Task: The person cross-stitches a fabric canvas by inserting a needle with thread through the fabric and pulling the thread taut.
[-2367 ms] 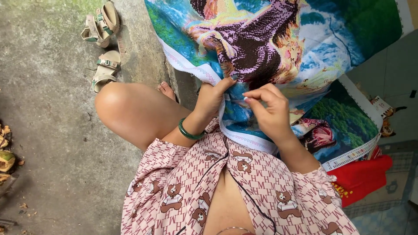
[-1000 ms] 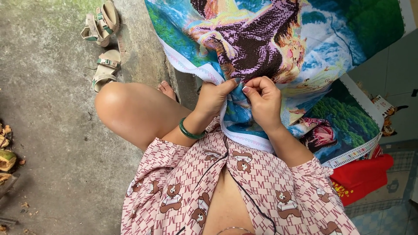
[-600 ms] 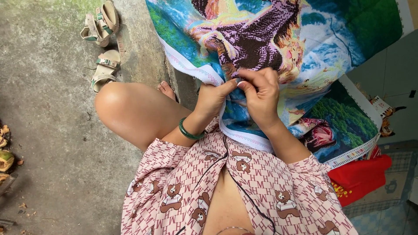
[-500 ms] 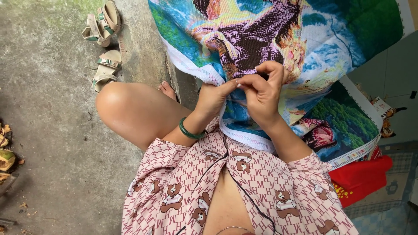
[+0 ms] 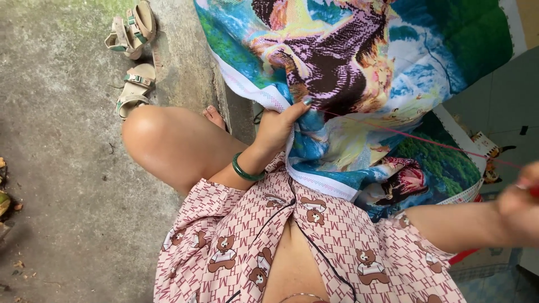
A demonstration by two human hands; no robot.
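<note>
- The left hand (image 5: 276, 124), with a dark green bangle (image 5: 245, 169) on its wrist, is clenched on a fold of the large, many-coloured cross-stitch cloth (image 5: 359, 73); the thumb with its painted nail lies on top of the fabric and the fingers are tucked under it.
- The cloth hangs over the person's lap and spreads toward the upper right corner of the view; its white border (image 5: 323, 185) lies against the pink pyjama top printed with brown bears (image 5: 292, 241).
- The right hand (image 5: 519, 196) is far out at the right edge of the view, well apart from the cloth and blurred. Its fingers are pinched together on a thin pink thread (image 5: 426, 140), which runs taut from the cloth near the left thumb across to that hand. Whether a needle is in the pinch I cannot tell.
- The person's bare knee (image 5: 151, 132) is raised just left of the left hand, with toes showing beside a concrete step (image 5: 185, 67).
- A pair of beige strapped sandals with green buckles (image 5: 132, 50) lies on the grey concrete floor (image 5: 62, 185) near the upper left corner, well apart from both hands.
- A red object (image 5: 463, 257) peeks out under the right forearm.
</note>
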